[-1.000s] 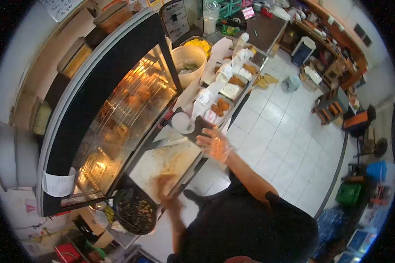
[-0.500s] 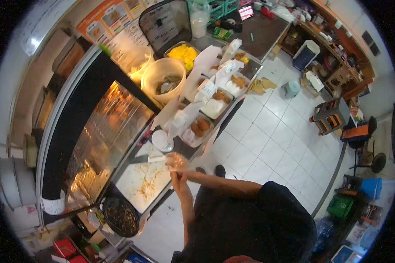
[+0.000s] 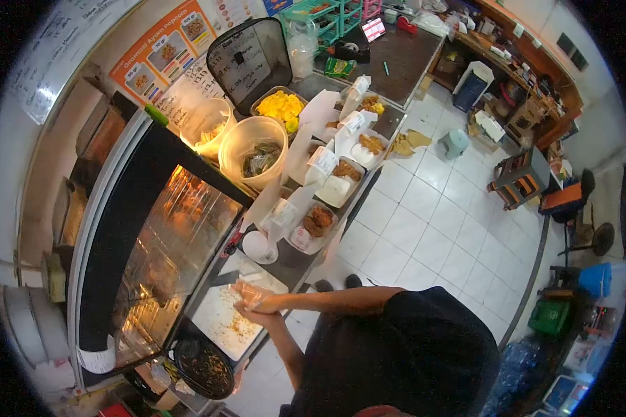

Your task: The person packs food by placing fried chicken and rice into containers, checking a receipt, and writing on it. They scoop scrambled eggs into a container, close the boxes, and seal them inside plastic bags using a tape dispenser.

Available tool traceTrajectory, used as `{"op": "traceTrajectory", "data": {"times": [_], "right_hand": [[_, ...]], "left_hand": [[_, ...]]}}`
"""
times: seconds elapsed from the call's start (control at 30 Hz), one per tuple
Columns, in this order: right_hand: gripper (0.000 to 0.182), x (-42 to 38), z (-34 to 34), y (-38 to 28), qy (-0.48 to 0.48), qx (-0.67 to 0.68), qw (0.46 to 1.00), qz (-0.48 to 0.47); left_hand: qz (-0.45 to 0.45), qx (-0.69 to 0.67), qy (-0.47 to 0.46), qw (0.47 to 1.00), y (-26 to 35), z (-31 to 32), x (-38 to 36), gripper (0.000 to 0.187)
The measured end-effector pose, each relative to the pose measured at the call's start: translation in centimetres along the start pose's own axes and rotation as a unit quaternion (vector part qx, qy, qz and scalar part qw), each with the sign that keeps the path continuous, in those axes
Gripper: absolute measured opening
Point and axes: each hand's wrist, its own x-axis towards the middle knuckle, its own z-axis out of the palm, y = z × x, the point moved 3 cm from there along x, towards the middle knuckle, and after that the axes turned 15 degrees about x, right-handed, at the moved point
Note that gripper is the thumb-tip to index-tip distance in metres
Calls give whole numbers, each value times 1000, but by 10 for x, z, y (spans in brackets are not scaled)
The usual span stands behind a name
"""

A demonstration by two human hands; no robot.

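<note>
My right hand, in a thin clear plastic glove, reaches over the white cutting board with its fingers stretched out. Just below it, my left hand touches its palm side; the left fingers are partly covered and their grip is unclear. Brown crumbs lie on the board under both hands. A knife with a dark blade rests at the board's far side. Beyond the board stands a white round container, near an open box with fried food.
A glass display warmer borders the board on the left. A black pan stands below the board. More open food boxes, a clear tub and a tray of yellow food line the counter further up.
Both hands have moved left and down, over the board. The right fingers now extend away from the left hand, which has shifted from the right wrist area towards its palm.
</note>
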Motion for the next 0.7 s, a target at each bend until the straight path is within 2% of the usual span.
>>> {"op": "traceTrajectory", "data": {"times": [0.07,0.1,0.13,0.17,0.23,0.27,0.3,0.33,0.37,0.4,0.43,0.47,0.5,0.53,0.57,0.6,0.63,0.7], "right_hand": [[57,-20,22,48,-87,-26,996,-16],[59,-18,22,64,-130,-37,991,-22],[50,-42,29,24,-178,-81,980,-19],[42,-77,23,-20,-228,-128,965,-15],[44,-99,-34,-55,-177,-21,971,158],[43,-104,-83,-63,-99,-83,980,149],[39,-113,-122,-87,62,-21,988,139],[36,-122,-182,-96,110,-103,988,38],[32,-133,-245,-100,211,-157,965,18],[32,-150,-280,-154,300,-150,942,22],[31,-169,-346,-159,338,-186,922,-34],[26,-181,-371,-211,443,37,896,18],[18,-197,-425,-232,477,-51,877,-30],[19,-211,-456,-270,510,7,854,-104],[23,-224,-525,-277,538,-22,837,-102],[28,-235,-571,-306,552,-152,816,-81],[28,-237,-602,-332,625,-190,755,-63],[29,-237,-714,-331,599,-249,741,-175]], "left_hand": [[97,60,106,988,-9,-17,46,53],[144,92,158,972,-23,-55,57,53],[192,122,210,951,-30,-83,62,54],[237,148,262,924,-44,-85,68,54],[-15,224,166,960,-65,-135,153,55],[-20,224,168,960,-77,-153,190,55],[-37,207,106,972,-97,-160,226,54],[-52,191,41,979,-87,-142,227,54],[-51,194,40,979,-87,-141,200,54],[-187,-10,17,982,-57,-111,172,52],[-311,-215,-8,926,-17,-66,157,54],[-250,-231,-146,929,-84,-101,208,53],[-248,-230,-147,930,-118,-111,220,53],[-77,88,-83,990,-133,-116,224,48],[100,395,-5,913,-136,-105,213,47],[61,399,77,912,-124,-82,182,48],[20,404,161,900,-100,-56,141,51],[3,413,209,886,-59,6,54,45]]}}
